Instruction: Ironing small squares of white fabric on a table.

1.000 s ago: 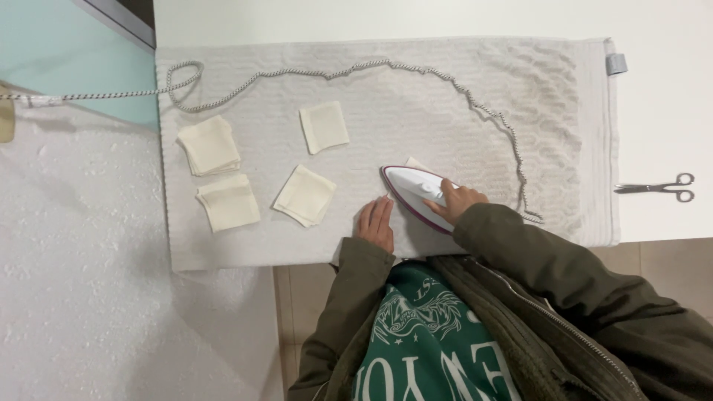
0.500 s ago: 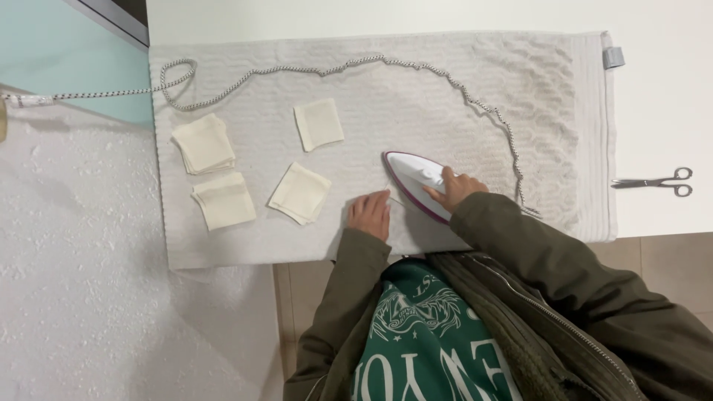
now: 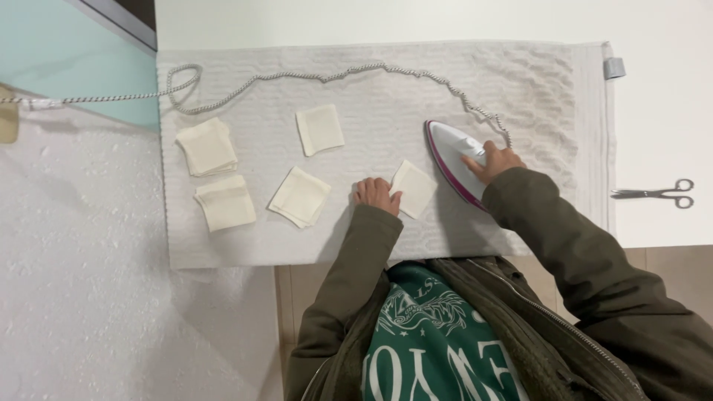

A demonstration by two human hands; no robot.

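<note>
My right hand (image 3: 492, 161) grips the handle of a white iron with a magenta rim (image 3: 453, 160), which rests on the grey towel (image 3: 371, 82). Just left of the iron lies a cream fabric square (image 3: 416, 187). My left hand (image 3: 375, 194) presses on that square's left edge with fingers bent. The iron's braided cord (image 3: 297, 74) runs across the towel's far side to the left.
More cream fabric squares lie on the towel: one single (image 3: 319, 129), a folded one (image 3: 299, 197), and two small stacks (image 3: 207, 146) (image 3: 225, 202) at the left. Scissors (image 3: 657, 193) lie on the white table at the right. A teal surface (image 3: 67, 59) is at far left.
The iron has slid right with my right hand, uncovering the cream square that it sat on. My left hand now rests on that square's edge.
</note>
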